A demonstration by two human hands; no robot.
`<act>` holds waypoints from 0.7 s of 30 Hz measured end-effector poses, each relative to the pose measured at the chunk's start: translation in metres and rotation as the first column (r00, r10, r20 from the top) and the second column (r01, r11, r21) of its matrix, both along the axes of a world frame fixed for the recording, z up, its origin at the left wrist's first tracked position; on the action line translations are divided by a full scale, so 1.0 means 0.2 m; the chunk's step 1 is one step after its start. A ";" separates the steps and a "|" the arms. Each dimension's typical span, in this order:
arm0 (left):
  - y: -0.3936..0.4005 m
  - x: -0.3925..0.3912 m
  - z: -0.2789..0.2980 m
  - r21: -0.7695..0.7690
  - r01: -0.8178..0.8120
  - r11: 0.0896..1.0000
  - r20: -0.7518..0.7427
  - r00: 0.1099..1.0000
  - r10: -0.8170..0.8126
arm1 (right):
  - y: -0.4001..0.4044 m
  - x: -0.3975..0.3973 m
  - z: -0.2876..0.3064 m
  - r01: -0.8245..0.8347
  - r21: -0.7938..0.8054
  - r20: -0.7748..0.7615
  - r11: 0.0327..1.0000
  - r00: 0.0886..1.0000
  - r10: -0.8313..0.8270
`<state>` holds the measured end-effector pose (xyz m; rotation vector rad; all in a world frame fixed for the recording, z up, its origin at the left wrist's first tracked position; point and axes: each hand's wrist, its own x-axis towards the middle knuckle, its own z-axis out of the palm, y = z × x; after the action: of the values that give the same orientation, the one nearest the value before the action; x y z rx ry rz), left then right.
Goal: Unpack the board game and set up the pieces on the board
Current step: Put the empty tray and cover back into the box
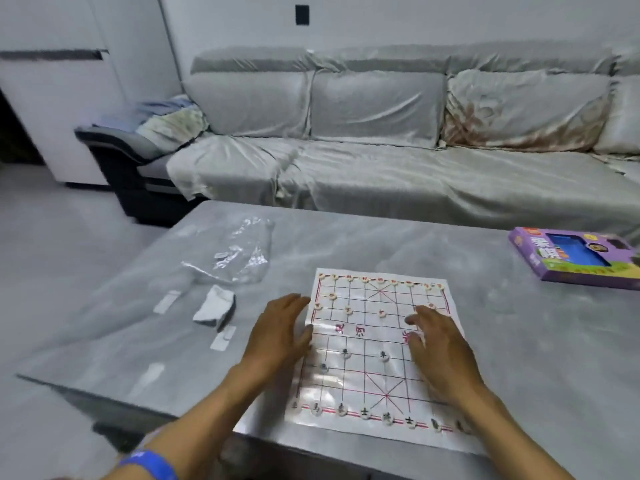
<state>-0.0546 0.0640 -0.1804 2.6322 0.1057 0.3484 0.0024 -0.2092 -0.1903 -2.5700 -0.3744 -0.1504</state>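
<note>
Grey surface (485,271), board (367,341) laid flat mid-table, pieces (349,309) mostly placed. Left hand (280,334) and right hand (440,344) hover open, holding nothing; best nudge strays gently without shifting the thin sheet.

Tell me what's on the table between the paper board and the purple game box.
Nothing: in the head view, bare grey table separates the paper board from the purple game box.

Bare tabletop (433,244) across the frame's centre and right; plastic bag (235,251) and torn packet (216,308) left of centre, purple box (575,259) far right.
</note>
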 end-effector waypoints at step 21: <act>0.82 0.01 -0.08 -0.581 -0.321 0.748 -0.056 0.933 0.357 | 1.43 0.03 0.01 -0.461 0.255 -0.126 0.850 0.856 0.502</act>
<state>-0.0531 0.2288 -0.1956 1.9741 0.5866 0.4334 0.0091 0.0760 -0.1886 -2.1715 -0.8681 0.2253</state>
